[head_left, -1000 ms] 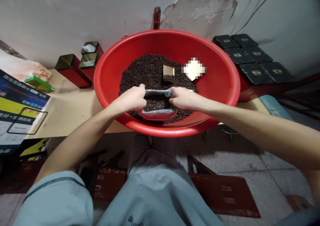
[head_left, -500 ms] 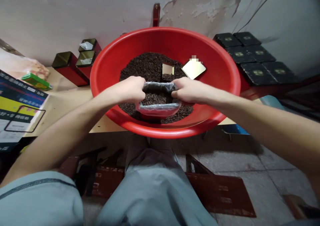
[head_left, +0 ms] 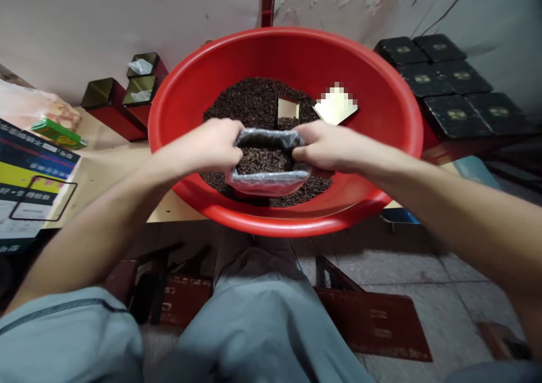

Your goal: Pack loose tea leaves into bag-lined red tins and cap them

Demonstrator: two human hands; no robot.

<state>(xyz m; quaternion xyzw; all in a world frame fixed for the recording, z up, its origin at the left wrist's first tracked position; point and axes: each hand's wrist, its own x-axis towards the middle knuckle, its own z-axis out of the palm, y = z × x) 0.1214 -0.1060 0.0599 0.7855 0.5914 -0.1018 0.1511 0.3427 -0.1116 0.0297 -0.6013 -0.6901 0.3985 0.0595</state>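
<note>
A red tin lined with a clear plastic bag stands in the big red basin, with dark loose leaves inside it. My left hand grips the bag's rim at the tin's left side. On the right side my right hand pinches the same rim. More dark leaves cover the basin's bottom. Behind the tin, a small gold-coloured open container rests in the leaves. A shiny gold square lid leans at its right.
Open red tins stand on the table at left, near a green packet and a printed box. Several black-lidded tins are grouped at right. A red wooden bench is below.
The view has shifted slightly, and the basin looks a little larger. Both hands still hold the bag's rim, which is spread slightly wider, showing more of the leaves inside.
</note>
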